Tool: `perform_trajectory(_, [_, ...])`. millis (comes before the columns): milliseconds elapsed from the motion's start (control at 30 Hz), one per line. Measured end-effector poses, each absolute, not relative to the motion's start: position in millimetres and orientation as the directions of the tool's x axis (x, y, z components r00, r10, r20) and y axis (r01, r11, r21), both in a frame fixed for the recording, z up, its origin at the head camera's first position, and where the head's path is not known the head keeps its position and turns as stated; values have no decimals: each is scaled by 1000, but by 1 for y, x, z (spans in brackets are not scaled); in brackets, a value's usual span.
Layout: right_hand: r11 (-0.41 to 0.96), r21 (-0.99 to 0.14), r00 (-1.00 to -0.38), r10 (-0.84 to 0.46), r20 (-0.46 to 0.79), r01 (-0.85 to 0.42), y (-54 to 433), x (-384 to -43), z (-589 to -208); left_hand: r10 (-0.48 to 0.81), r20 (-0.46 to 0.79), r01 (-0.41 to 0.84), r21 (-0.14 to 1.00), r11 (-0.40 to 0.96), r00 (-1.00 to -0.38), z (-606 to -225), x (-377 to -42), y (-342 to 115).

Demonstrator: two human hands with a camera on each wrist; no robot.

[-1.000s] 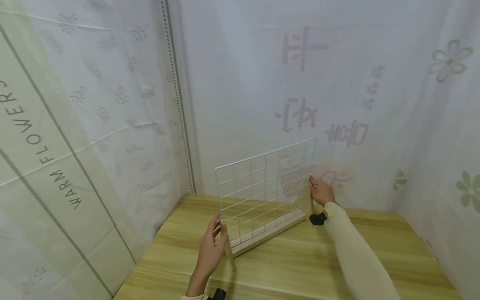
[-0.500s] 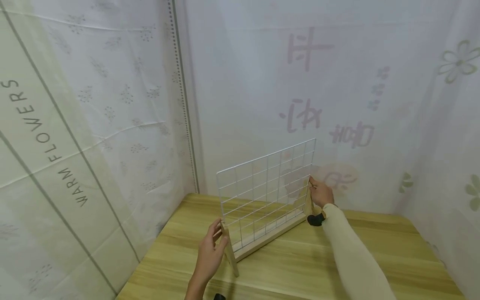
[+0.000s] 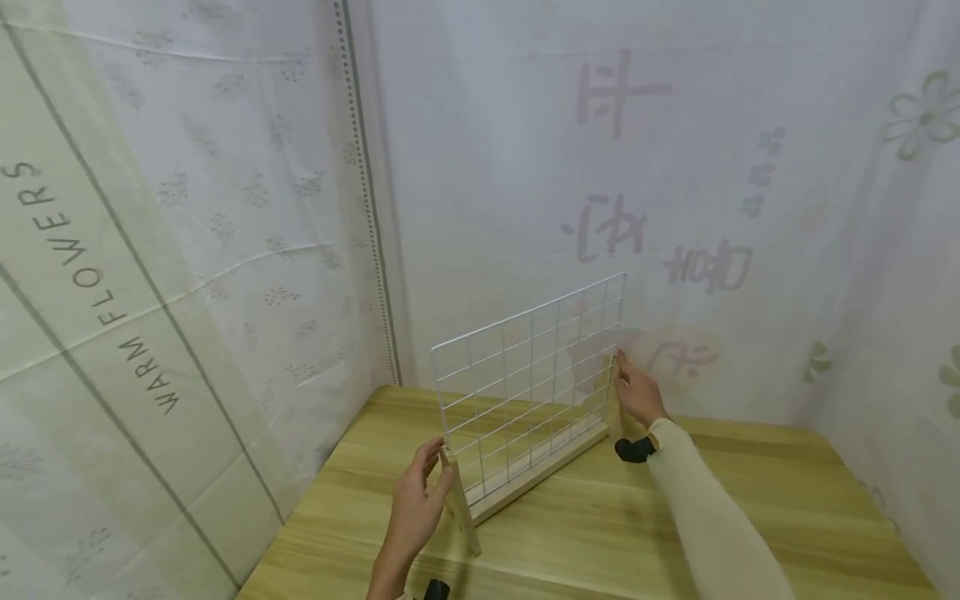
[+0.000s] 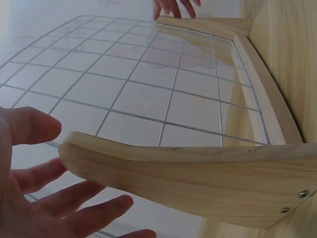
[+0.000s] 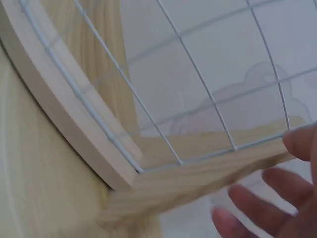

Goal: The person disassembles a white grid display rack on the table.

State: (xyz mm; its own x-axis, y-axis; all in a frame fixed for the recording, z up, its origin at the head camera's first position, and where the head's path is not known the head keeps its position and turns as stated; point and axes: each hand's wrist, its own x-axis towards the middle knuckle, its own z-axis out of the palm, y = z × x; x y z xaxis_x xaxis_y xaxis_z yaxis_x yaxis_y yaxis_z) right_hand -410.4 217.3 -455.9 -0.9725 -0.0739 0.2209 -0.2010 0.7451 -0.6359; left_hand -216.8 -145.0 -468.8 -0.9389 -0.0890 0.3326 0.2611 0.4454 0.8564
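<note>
A wire grid display rack (image 3: 528, 375) stands on the table, its white mesh upright in a pale wooden base (image 3: 540, 482) with a wooden side piece at each end. My left hand (image 3: 417, 497) is at the upper tip of the near side piece (image 4: 163, 166). In the left wrist view its fingers are spread behind the tip, and its thumb is raised off the wood. My right hand (image 3: 637, 388) pinches the top of the far side piece (image 5: 213, 171), with the thumb against the mesh edge and the other fingers on the outer side.
The wood-grain table (image 3: 585, 542) extends around the rack. Printed white curtains (image 3: 487, 167) hang behind and at both sides, close to the table's far edge. Black wrist-worn gear (image 3: 636, 450) shows below the right hand.
The view has shifted slightly. The rack has barely moved, its far end ending slightly to the left, and both hands have stayed at the same side pieces.
</note>
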Motion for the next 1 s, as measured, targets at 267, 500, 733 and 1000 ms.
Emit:
perform_trajectory(267, [597,-792,-945,167,281,-130,199,-380,-471,-99,400,323,842,431,-911,-474,-237,-138])
perform_trajectory(500, [484,-856,-947,150,285,-181,174,-360,-481,-112,382,316,871,376,-918,-483,-243,-136])
perform_trajectory(733, [417,-882,-942,145,301,-218,141,-354,-485,-144,359,296,894,336,-922,-489,-244,-135])
perform_trajectory(1000, [386,-904,-940,200,277,-185,114,-350,-488,-130,402,337,873,353,-906,-495,-245,-135])
